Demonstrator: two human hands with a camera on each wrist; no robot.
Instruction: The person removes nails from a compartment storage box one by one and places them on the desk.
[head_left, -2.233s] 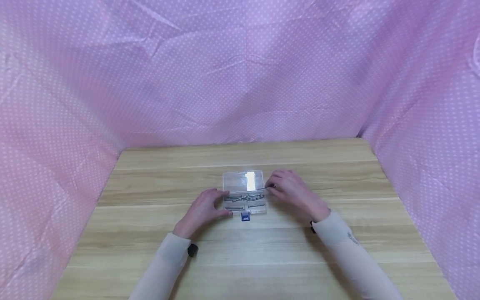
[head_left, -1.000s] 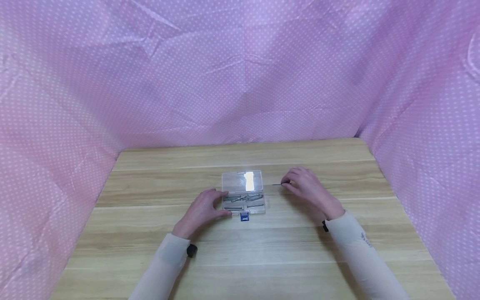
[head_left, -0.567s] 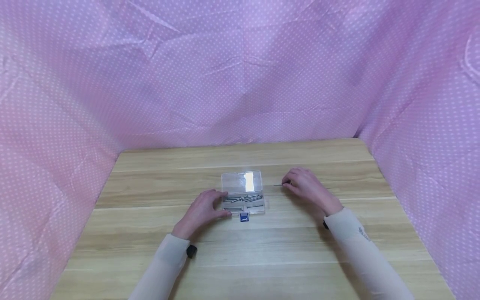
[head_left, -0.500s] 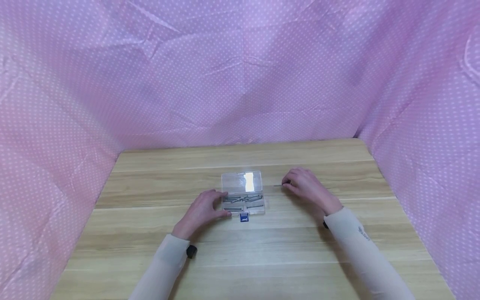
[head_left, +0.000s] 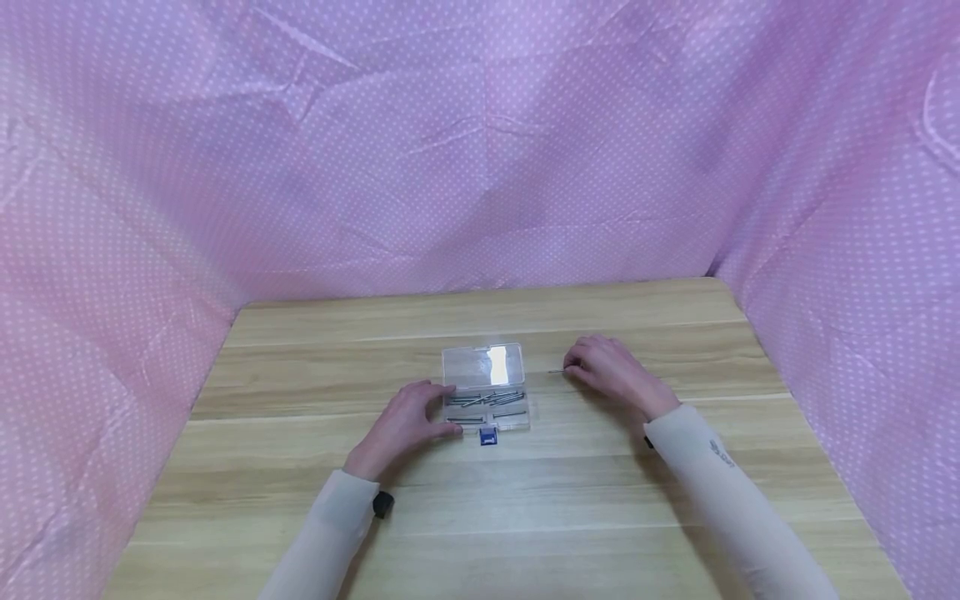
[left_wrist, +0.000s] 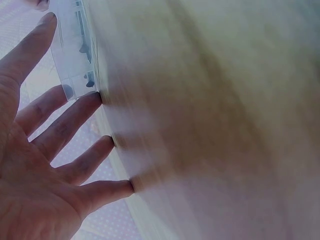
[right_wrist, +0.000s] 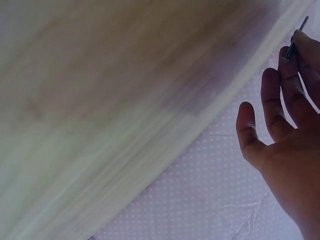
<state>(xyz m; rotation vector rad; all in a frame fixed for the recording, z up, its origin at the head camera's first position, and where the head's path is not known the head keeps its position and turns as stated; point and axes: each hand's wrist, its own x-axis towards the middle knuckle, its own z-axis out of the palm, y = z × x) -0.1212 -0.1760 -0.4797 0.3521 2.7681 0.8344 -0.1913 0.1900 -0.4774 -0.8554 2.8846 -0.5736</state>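
Note:
A clear plastic box (head_left: 513,423) lies on the table with its lid (head_left: 468,367) folded back and a blue tab (head_left: 488,437) on its front edge. Several metal nails (head_left: 465,419) lie in its compartments. My left hand (head_left: 400,427) holds the box's left end between thumb and index finger; the left wrist view shows the other fingers (left_wrist: 82,162) spread, fingertips touching the table. To the right of the box, my right hand (head_left: 609,372) pinches one nail (right_wrist: 295,42) between thumb and fingertips. That nail's tip points left, towards the lid.
The wooden table (head_left: 480,533) carries the box near its middle. Pink dotted cloth (head_left: 480,167) hangs behind the table and along both sides. Bright glare covers part of the lid.
My right hand has moved right, away from the box's right edge, with the nail in its fingers, and then stayed nearly still. The left hand has kept its place on the box.

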